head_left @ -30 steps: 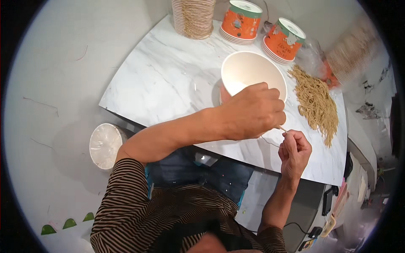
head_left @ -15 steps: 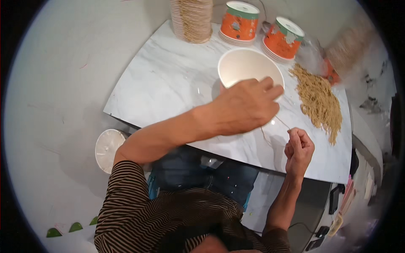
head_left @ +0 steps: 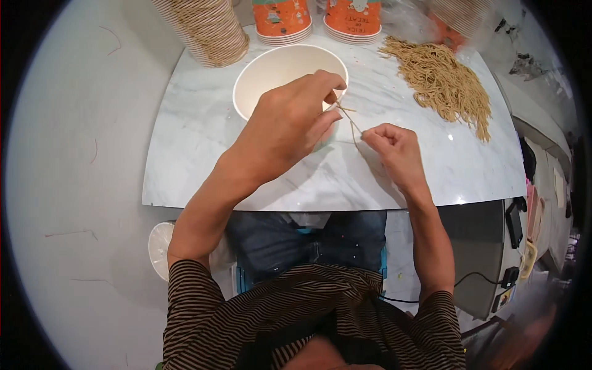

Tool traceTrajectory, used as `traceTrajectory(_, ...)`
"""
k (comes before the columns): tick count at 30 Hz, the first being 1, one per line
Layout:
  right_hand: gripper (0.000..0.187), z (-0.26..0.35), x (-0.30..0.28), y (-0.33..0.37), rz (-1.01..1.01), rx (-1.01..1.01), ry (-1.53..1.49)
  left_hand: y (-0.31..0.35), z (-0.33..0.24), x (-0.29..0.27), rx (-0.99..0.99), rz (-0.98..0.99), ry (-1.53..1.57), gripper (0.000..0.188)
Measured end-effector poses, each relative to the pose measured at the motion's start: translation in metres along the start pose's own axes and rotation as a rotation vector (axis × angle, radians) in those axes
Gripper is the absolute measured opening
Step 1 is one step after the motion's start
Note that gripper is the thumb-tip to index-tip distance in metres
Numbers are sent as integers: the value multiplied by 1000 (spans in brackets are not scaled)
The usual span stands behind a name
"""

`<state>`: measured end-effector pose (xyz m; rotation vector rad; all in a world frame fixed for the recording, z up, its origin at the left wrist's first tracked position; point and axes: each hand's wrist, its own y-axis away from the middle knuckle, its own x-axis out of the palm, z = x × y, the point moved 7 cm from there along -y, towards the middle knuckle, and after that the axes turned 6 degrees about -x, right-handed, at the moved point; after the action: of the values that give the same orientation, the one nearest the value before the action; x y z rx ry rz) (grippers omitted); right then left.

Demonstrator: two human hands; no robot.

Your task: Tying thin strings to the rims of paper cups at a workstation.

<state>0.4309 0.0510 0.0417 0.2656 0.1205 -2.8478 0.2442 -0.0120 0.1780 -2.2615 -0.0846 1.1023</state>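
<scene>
A white paper bucket stands on the table, its wide mouth facing up. My left hand reaches over its near right rim, thumb and fingers bent around a thin tan cord at the rim. Whether these fingers also press on the rim is hard to see. To the right, my right hand pinches the same cord between thumb and forefinger, with the other fingers curled in. The cord runs in a short slanting line between the hands, and a loose strand hangs below it.
A heap of tan cords lies at the right. Behind the bucket stand orange printed buckets and a tall stack of nested buckets draped with cord. A lined bin is left below the marble-patterned table.
My view has shifted, so the table things sit differently in it. My right hand has come up closer to the left at the rim, and my left thumb now shows beside the cord.
</scene>
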Motion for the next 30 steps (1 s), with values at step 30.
traceTrajectory(30,15,12,-54,71,368,45,-7,48,30,-70,93,12,-80,25)
